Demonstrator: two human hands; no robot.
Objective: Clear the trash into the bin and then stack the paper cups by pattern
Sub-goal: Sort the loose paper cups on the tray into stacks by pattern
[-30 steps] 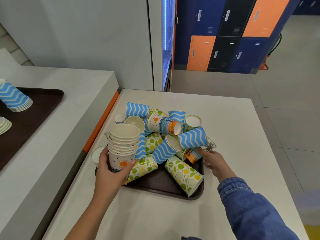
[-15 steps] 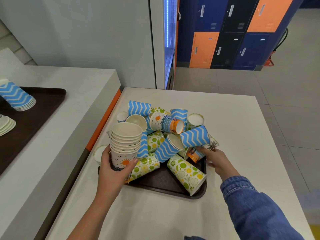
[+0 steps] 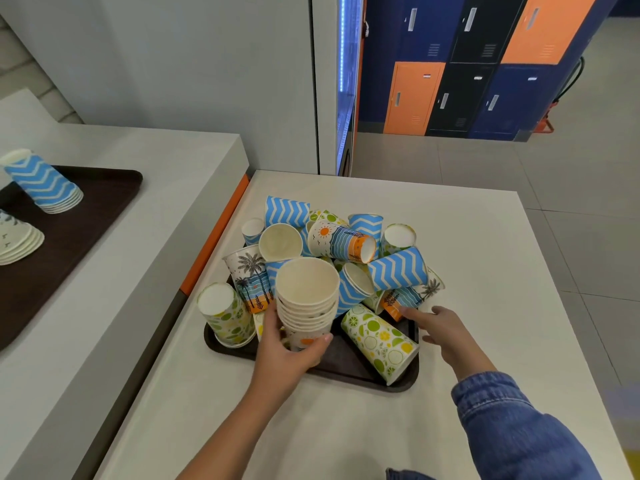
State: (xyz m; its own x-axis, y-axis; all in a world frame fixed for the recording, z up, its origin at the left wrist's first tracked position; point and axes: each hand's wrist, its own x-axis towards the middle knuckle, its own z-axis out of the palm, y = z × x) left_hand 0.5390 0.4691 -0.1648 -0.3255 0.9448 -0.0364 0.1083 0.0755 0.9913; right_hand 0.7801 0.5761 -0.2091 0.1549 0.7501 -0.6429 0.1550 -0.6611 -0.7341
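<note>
A nested stack (image 3: 307, 303) of smooth, tapered paper cups stands upright over the tray (image 3: 349, 367), clasped low by the left hand (image 3: 289, 348). The right hand (image 3: 443, 327), fingers loose and empty, touches a toppled cup (image 3: 398, 301) in the pile.

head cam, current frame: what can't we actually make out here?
- Held cup stack: pattern mostly covered by left hand.
- Cup under right hand fingertips: buried beneath chevron cup; contact unclear.
- White stack on far tray: cut off by left edge.
- Bin: out of frame.
</note>
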